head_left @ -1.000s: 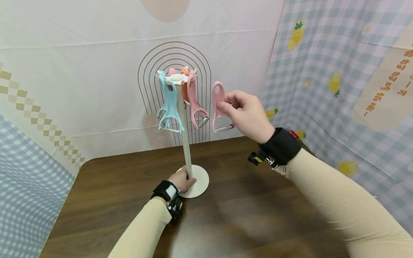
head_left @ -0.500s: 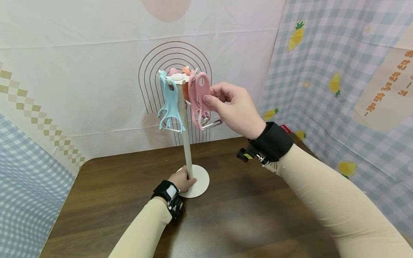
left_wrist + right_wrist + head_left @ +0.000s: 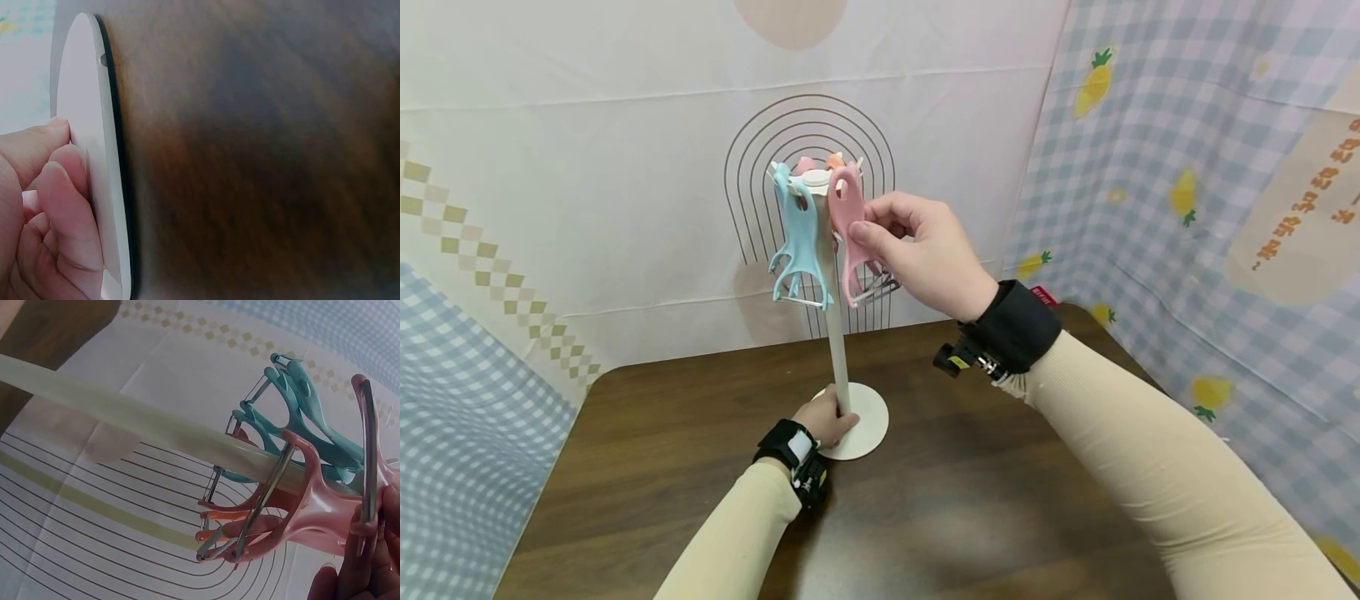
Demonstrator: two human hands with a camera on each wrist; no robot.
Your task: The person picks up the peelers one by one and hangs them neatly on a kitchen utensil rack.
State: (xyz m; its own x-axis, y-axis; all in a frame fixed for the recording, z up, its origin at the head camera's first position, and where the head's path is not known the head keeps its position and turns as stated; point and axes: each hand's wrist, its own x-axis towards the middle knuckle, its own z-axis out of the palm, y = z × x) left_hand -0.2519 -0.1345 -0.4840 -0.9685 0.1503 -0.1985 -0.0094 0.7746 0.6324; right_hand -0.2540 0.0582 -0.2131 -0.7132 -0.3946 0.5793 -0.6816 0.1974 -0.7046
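Note:
A white stand with a round base [image 3: 872, 429] holds several peelers on the hooks round its top. My left hand [image 3: 823, 418] grips the foot of its pole [image 3: 837, 354]; in the left wrist view its curled fingers [image 3: 69, 200] lie against the base. My right hand [image 3: 928, 258] pinches a pink peeler [image 3: 847, 196] by its handle, loop end up and blade down, at the right front of the stand's top. Another pink peeler [image 3: 312, 494] hangs just behind it, mostly hidden in the head view. Light blue peelers [image 3: 802, 237] hang at the left front.
Behind these, an orange peeler [image 3: 835, 162] and a further pink peeler [image 3: 806, 164] show at the rear of the top. The stand is on a dark wooden table [image 3: 700, 450]. A white cloth [image 3: 625, 208] hangs behind, with a checked curtain [image 3: 1150, 167] on the right.
My right hand has moved left with the pink peeler, from apart on the right to the stand's top, now overlapping the hanging pink one. My left hand has stayed on the pole.

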